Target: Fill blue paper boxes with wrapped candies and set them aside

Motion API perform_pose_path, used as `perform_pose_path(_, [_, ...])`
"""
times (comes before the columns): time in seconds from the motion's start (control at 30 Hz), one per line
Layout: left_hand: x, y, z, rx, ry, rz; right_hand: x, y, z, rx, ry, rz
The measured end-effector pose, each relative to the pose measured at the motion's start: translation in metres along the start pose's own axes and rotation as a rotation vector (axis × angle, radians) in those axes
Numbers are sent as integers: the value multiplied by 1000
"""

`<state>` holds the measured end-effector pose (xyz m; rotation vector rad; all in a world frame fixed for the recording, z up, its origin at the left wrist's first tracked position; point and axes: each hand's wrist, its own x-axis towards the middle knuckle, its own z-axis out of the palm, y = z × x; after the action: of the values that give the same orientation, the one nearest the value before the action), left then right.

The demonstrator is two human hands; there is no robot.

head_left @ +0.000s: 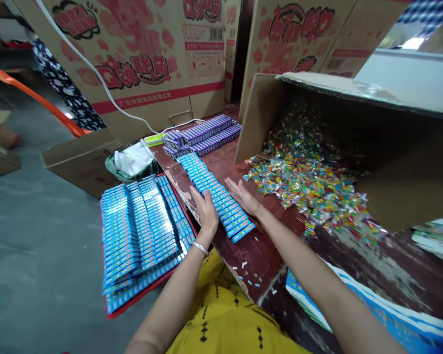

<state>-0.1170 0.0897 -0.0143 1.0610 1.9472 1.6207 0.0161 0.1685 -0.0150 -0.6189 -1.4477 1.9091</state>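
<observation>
Packets (218, 194) in a blue row line the counter's (225, 160) left edge — from afar I have left hand (207, 215) and right hand (245, 198) flat-palmed alongside, fingers straight, gripping nothing — apparently squaring the row.

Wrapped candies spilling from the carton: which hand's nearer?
Right. The right hand lies between the candies and the blue row; the left hand is across that row, farther.

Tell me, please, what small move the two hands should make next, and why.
I would probably ease the left hand and right hand gently inward to straighten the blue row: they flank its two long sides, open and with fingers outstretched, and its edges look a little uneven.
</observation>
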Motion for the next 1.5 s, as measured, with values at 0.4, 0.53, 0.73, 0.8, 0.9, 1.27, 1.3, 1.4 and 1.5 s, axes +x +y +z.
perform_pose_path(0.4, [27,-17,8,-38,-45,-5,52,0,21,28,-77,50])
perform_pose_path(0.53, [21,-16,9,-38,-51,-4,51,5,20,69,-111,26])
perform_pose_path(0.73, [51,-20,-10,-17,95,39,82,3,0,-48,3,-1])
perform_pose_path(0.8, [76,-23,-16,-22,135,87,103,-4,0,-71,12,-2])
perform_pose_path(0.9, [117,-27,-18,-25,172,80,136,-12,6,-85,1,7])
perform_pose_path(1.27, [147,-33,2,-148,47,-12,179,-4,33,101,-113,79])
perform_pose_path(1.3, [147,-34,4,-150,44,-15,178,-5,35,116,-119,86])
perform_pose_path(1.4, [147,-34,7,-163,63,-34,174,-8,40,144,-124,101])
perform_pose_path(1.5, [148,-35,7,-160,62,-62,172,-11,44,150,-122,99])
